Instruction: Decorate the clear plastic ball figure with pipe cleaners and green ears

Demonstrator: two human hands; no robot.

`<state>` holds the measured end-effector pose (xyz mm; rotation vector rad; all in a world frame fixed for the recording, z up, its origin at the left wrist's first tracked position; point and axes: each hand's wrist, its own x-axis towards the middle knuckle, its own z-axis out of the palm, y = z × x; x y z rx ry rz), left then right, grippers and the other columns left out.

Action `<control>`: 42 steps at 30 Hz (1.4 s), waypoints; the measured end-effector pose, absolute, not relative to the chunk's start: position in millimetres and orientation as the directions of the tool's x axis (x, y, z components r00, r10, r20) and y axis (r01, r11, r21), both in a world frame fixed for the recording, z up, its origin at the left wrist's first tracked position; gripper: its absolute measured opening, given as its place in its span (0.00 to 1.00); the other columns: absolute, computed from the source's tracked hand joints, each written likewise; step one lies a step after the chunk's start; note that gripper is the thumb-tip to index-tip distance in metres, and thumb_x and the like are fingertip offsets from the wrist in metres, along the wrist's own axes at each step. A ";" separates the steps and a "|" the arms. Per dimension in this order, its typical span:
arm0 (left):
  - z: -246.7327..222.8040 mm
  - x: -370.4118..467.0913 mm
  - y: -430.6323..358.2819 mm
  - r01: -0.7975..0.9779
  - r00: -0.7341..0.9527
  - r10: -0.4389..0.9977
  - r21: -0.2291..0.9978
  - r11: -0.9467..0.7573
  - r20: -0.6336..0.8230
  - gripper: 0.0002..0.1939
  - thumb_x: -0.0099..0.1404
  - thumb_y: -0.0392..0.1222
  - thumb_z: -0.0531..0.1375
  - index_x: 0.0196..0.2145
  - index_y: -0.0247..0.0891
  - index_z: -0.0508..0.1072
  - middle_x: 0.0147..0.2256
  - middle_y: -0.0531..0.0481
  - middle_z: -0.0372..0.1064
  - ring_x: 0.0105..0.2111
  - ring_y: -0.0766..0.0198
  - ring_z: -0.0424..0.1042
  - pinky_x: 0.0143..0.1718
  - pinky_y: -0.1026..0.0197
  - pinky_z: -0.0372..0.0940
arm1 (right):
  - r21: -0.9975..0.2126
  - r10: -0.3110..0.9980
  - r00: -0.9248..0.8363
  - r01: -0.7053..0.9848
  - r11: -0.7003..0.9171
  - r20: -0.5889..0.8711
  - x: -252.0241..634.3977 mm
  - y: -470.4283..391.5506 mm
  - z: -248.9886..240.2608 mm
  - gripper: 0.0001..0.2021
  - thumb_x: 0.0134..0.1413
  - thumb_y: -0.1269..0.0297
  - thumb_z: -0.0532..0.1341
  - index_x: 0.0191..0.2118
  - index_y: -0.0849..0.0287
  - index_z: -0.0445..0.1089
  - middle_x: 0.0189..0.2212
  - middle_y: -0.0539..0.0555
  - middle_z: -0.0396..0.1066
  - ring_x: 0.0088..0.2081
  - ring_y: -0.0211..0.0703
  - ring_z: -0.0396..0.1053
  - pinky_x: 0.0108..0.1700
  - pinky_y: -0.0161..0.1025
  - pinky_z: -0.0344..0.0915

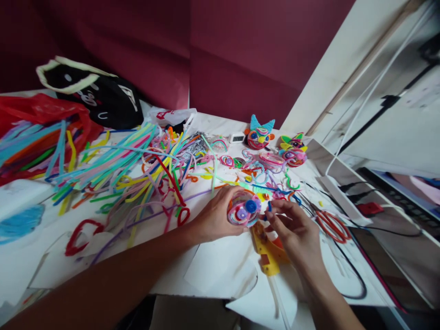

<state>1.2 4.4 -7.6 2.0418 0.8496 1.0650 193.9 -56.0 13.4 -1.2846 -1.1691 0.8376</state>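
Note:
My left hand (222,215) is closed around a clear round ball decorated with pipe cleaner coils (238,215), with a blue coil and a purple coil showing on its face. Just right of the ball, my right hand (295,229) pinches a small blue pipe cleaner piece (269,207) between thumb and fingertips. Whether that piece touches the ball I cannot tell. Below the hands lies a yellow glue gun (270,261) with a clear glue stick coming out of its back end; my right hand hides part of it.
Loose pipe cleaners (117,160) spread over the left and middle. Finished decorated balls (258,137) stand at the back, near a small digital clock (236,138). Orange-handled scissors (332,225), a power strip (347,201) and a phone or tablet (388,266) lie right. A black bag (113,103) sits back left.

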 end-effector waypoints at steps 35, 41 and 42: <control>-5.6 1.1 2.1 0.305 0.475 0.753 0.717 -0.627 0.456 0.40 0.47 0.37 0.69 0.56 0.41 0.59 0.55 0.40 0.61 0.58 0.48 0.62 0.59 0.48 0.61 | -0.362 0.913 -0.232 0.863 0.352 0.335 249.0 -34.9 4.1 0.11 0.62 0.68 0.53 0.39 0.56 0.74 0.34 0.54 0.75 0.29 0.41 0.72 0.30 0.37 0.65; -6.5 0.9 1.4 0.295 0.462 0.764 0.734 -0.612 0.451 0.41 0.46 0.38 0.70 0.57 0.42 0.59 0.55 0.41 0.62 0.58 0.48 0.62 0.60 0.48 0.61 | -0.384 0.900 -0.258 0.837 0.390 0.351 246.0 -37.3 3.5 0.09 0.64 0.66 0.54 0.39 0.57 0.72 0.33 0.55 0.75 0.30 0.42 0.73 0.32 0.37 0.67; -6.1 0.6 1.1 0.296 0.462 0.767 0.737 -0.607 0.446 0.42 0.46 0.38 0.70 0.57 0.42 0.59 0.56 0.41 0.62 0.58 0.48 0.62 0.60 0.48 0.60 | -0.386 0.897 -0.261 0.833 0.396 0.356 245.9 -37.5 3.0 0.09 0.64 0.66 0.55 0.39 0.57 0.72 0.33 0.55 0.74 0.30 0.42 0.73 0.31 0.37 0.67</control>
